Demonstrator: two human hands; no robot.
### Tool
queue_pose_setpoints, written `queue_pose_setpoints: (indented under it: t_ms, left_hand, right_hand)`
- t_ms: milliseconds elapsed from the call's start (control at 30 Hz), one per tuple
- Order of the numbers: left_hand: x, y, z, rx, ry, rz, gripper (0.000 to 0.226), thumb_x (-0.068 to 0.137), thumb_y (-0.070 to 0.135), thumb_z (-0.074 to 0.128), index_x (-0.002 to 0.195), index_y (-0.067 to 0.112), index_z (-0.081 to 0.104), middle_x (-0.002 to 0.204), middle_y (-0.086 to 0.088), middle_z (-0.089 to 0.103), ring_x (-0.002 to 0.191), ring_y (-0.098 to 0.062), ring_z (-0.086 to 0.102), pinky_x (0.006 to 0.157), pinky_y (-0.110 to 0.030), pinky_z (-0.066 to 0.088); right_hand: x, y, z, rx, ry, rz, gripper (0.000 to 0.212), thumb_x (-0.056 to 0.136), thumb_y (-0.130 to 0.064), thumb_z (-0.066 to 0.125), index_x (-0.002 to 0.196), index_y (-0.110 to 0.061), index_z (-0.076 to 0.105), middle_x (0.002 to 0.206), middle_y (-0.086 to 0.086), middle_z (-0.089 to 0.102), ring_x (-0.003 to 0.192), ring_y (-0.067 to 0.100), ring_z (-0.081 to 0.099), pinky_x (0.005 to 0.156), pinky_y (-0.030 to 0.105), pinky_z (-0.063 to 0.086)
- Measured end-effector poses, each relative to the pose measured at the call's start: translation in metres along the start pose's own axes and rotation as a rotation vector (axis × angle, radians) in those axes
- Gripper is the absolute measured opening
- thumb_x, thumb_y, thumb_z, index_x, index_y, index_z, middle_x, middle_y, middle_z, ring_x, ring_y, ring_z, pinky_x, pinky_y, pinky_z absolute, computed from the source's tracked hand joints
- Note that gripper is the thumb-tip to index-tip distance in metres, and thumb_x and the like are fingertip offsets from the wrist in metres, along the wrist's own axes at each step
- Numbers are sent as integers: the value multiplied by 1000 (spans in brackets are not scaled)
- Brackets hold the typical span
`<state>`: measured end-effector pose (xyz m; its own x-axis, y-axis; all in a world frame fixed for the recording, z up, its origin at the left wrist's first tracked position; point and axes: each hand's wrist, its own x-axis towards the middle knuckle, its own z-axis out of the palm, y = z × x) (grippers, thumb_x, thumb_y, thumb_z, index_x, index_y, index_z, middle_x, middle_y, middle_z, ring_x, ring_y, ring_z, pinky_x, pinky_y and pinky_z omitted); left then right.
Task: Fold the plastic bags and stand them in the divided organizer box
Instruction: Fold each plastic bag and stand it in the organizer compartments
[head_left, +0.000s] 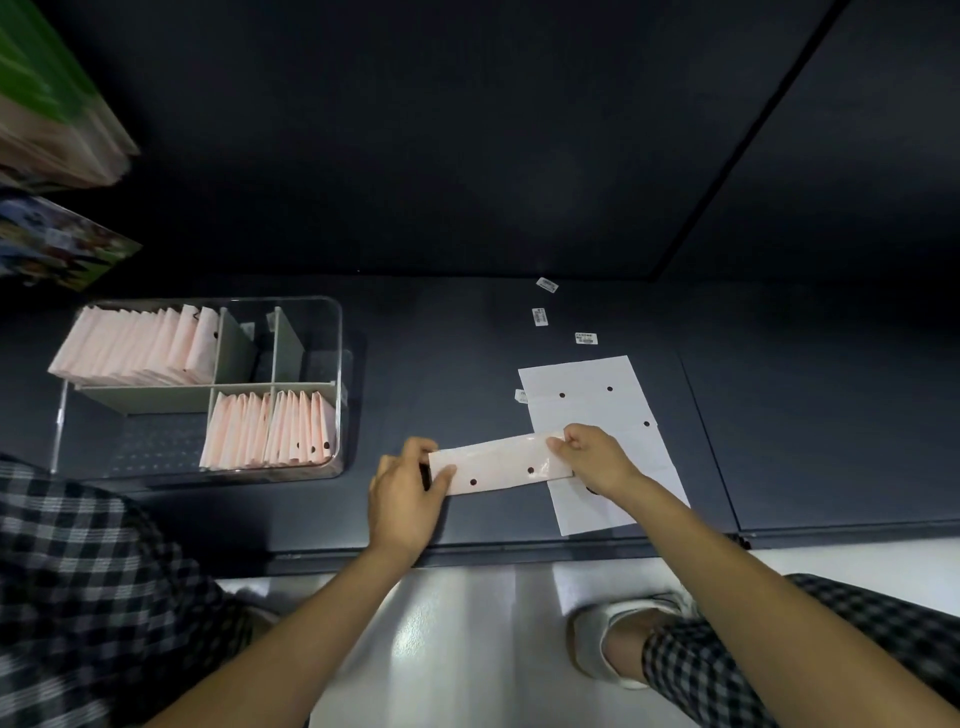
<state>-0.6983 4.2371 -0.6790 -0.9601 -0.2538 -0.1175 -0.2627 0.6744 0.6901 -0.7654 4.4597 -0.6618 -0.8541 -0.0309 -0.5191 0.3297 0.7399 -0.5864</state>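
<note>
A pale pink plastic bag (498, 464), folded into a long strip with black dots, lies across the dark surface between my hands. My left hand (402, 496) pinches its left end with thumb on top. My right hand (592, 457) pinches its right end. Under that right end lies a flat white bag (592, 395) with black dots. The clear divided organizer box (340, 364) stands at the left. Folded pink bags (140, 345) stand in its back left compartment, and more folded bags (270, 431) fill the front right one.
Three small white barcode labels (540, 317) lie behind the flat bag. Stacked packages (57, 104) sit at the upper left. The dark surface ends in a front edge (467, 553) above a pale floor, where my checked trouser legs and a shoe (597, 644) show.
</note>
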Motion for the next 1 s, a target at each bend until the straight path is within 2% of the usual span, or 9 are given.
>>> queue_pose_setpoints:
  t_ms: [100,167,233,300,367,500,600,767,1000]
  left_hand:
    - [-7,8,1,106,133,238,35,81,17,71,114,12,58,112,-6,60,104,-30,52,86,-37,38]
    - [-15,13,7,208,10,469,42,84,21,68,123,10,56,131,-12,54,122,-34,48,104,-37,33]
    - [-22,11,18,393,-237,546,62,95,39,49,146,9,30,156,-11,21,145,-29,15,118,-33,6]
    - [-24,4,26,584,-357,527,76,97,54,31,151,13,-3,159,-9,-12,146,-26,-15,115,-33,-14]
    - [-22,0,28,683,-399,525,79,95,62,23,150,19,-14,155,-14,-23,142,-31,-25,111,-38,-22]
    - [-20,-3,27,761,-437,581,75,91,68,15,144,32,-23,152,-18,-29,136,-35,-34,108,-44,-26]
    - [-20,-2,28,766,-454,580,71,90,69,14,137,38,-29,150,-18,-32,130,-35,-40,107,-45,-27]
    - [-17,0,27,745,-498,560,75,92,68,20,150,30,-7,151,-18,-31,135,-34,-37,113,-44,-23]
    - [-15,-3,24,759,-498,595,75,90,70,19,145,38,-21,151,-18,-31,138,-35,-32,115,-44,-17]
  right_hand:
    - [3,-4,2,-68,31,58,41,95,-30,46,60,-17,28,62,-2,35,57,14,31,65,32,29]
    - [3,-5,2,-91,31,67,41,95,-30,45,60,-17,28,62,-1,36,56,14,31,63,31,29]
    - [4,-6,3,-110,38,65,41,96,-29,45,60,-16,29,62,-2,36,58,16,33,65,30,30]
    - [4,-8,4,-143,49,49,42,97,-27,45,60,-16,29,62,-1,35,66,21,38,65,28,30]
    - [2,-9,4,-173,50,46,40,97,-26,45,61,-15,30,63,-1,37,74,24,40,66,29,30]
    - [-8,-9,10,-221,219,50,16,96,-24,48,94,-9,51,94,8,57,93,28,52,73,31,39]
    - [-23,-13,24,-97,445,-222,22,96,-17,49,116,-9,52,115,8,55,106,24,53,80,25,39]
    - [-36,-19,59,-31,-60,-443,43,100,-16,41,142,-16,37,146,-2,42,133,12,39,110,19,26]
    - [-28,18,26,-71,66,-406,44,97,-19,49,141,-19,40,143,-2,46,131,16,43,110,27,32]
